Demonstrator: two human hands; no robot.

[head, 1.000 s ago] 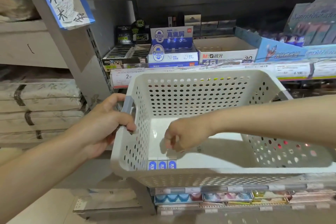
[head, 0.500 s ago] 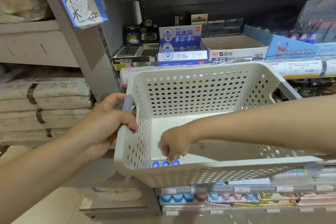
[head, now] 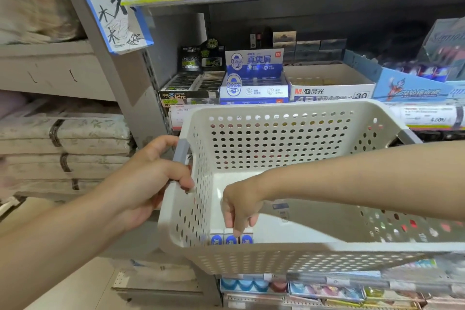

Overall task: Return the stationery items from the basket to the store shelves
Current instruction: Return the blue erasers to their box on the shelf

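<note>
A white perforated basket (head: 276, 143) is held up in front of the shelves. My left hand (head: 151, 181) grips its grey left handle (head: 181, 150). My right hand (head: 240, 209) reaches down inside the basket, with its fingertips on three small white-and-blue eraser boxes (head: 231, 238) that stand side by side against the near wall. Whether the fingers have closed on a box is hidden by the hand itself. One more small item (head: 280, 206) lies on the basket floor behind my wrist.
Behind the basket, a shelf holds a blue-and-white eraser display box (head: 254, 83), a black display box (head: 193, 90) and an M&G eraser carton (head: 329, 85). A grey shelf upright (head: 118, 83) stands to the left. Folded bundles (head: 63, 148) are stacked far left. Lower shelves hold coloured items.
My right hand moved down and toward the near wall of the basket, from above the floor onto the eraser boxes. The basket shifted slightly. My left hand kept its hold on the handle.
</note>
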